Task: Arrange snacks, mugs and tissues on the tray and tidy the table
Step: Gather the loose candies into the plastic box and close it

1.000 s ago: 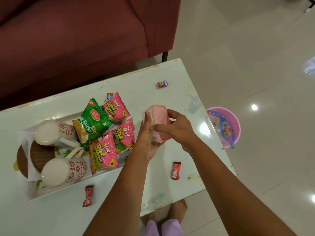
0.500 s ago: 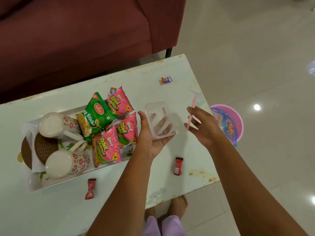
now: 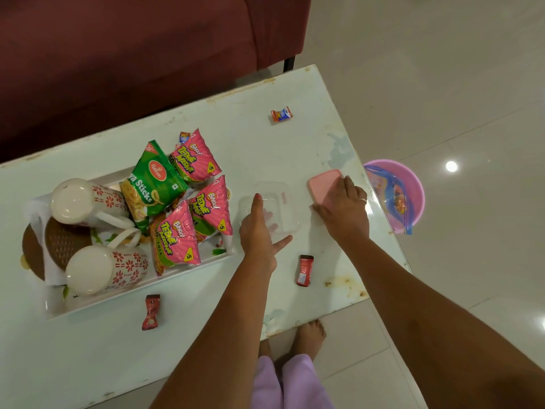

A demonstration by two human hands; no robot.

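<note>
our left hand grips the clear box on the table, thumb over its wall, just right of the tray of snack packets and mugs. our right hand holds the pink lid flat beside the box.

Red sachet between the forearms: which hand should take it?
Probably right: the right hand holds only the pink lid, down on the table, while the left hand grips the clear container the red sachet may go into.
</note>
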